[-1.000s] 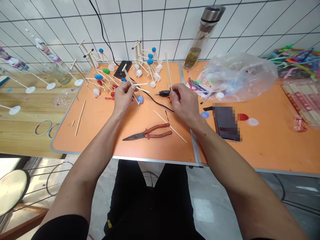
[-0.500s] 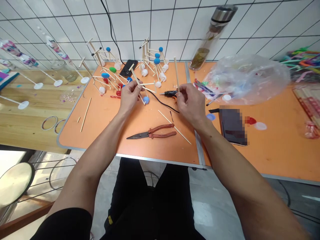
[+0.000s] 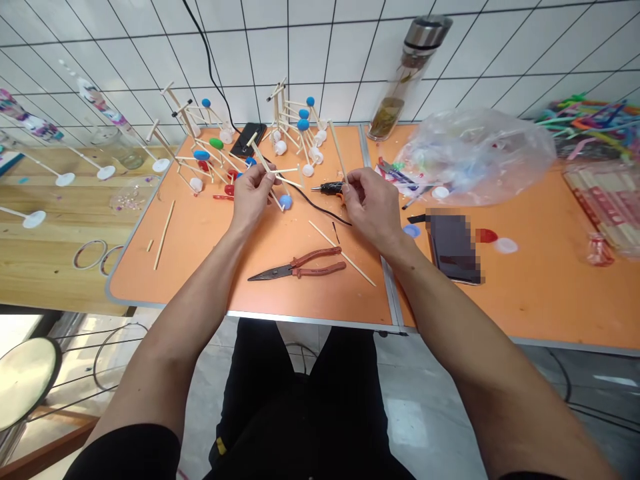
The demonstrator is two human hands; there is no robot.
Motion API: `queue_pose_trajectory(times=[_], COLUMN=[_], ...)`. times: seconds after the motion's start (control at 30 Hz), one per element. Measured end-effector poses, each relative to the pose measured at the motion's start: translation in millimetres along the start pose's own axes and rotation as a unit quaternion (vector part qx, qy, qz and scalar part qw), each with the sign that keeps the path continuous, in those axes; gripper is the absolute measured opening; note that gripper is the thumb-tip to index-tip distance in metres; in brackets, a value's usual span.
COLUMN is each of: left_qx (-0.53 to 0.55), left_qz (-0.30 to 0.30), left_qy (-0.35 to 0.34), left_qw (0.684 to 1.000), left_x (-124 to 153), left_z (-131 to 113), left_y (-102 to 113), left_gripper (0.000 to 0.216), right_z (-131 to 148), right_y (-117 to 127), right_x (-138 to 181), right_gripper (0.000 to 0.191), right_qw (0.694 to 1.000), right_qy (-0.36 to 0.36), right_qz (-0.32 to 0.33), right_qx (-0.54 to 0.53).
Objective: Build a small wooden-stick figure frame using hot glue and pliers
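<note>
Between the fingertips of my left hand (image 3: 254, 193) is a small frame of joined wooden sticks (image 3: 261, 155). A blue ball (image 3: 285, 202) shows right beside its lower end; whether they touch I cannot tell. My right hand (image 3: 371, 203) pinches a single wooden stick (image 3: 338, 148), its upper end leaning left. Just left of that hand lies a black tool with a thin metal tip (image 3: 330, 189), partly hidden by the fingers. Below the hands, pliers with red handles (image 3: 295, 265) rest on the orange table (image 3: 320, 307), next to a loose thin stick (image 3: 345, 255).
Stick models with coloured balls (image 3: 216, 144) stand at the back left, with another stick model (image 3: 290, 117) beside a black phone (image 3: 249, 140). A glass bottle (image 3: 407, 80) stands by the tiled wall. To the right are a plastic bag (image 3: 480, 157) and a dark flat device (image 3: 454, 247).
The view has shifted slightly, so the scene sits further left. The stick in my right hand leans more to the left. Both hands keep their hold.
</note>
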State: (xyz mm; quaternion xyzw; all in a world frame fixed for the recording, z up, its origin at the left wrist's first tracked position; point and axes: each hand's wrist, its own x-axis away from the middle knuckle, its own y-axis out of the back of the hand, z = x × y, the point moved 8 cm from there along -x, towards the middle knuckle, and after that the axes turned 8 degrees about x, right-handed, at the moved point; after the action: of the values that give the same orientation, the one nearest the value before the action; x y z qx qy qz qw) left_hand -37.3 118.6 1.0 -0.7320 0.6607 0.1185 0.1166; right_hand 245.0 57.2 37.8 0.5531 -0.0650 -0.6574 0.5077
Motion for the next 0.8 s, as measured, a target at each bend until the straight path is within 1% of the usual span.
queue_pose_trajectory(times=[0.17,0.37,0.53,0.8], left_qx=[0.006,0.000,0.011,0.061], left_qz=[-0.005,-0.010,-0.006,0.019], left_qy=[0.029,0.043,0.065,0.142], left_qw=[1.000,0.999,0.998,0.988], left_x=[5,6,5,9], left_z=[-7,-10,-7,2], left_y=[-3,-3,-3,-11], left_gripper=[0.033,0.036,0.042,0.043], right_z=[0,5,7,9], right_y=[1,-1,-2,-3], right_x=[0,0,0,2], right_gripper=[0.008,0.003,0.004,0.005], right_qw=[1.000,1.000,0.999,0.999], right_qy=[-0.006,-0.003,-0.006,0.000], right_qz=[0.002,0.022,0.031,0.034], right_qx=[0.011,0.020,0.022,0.027])
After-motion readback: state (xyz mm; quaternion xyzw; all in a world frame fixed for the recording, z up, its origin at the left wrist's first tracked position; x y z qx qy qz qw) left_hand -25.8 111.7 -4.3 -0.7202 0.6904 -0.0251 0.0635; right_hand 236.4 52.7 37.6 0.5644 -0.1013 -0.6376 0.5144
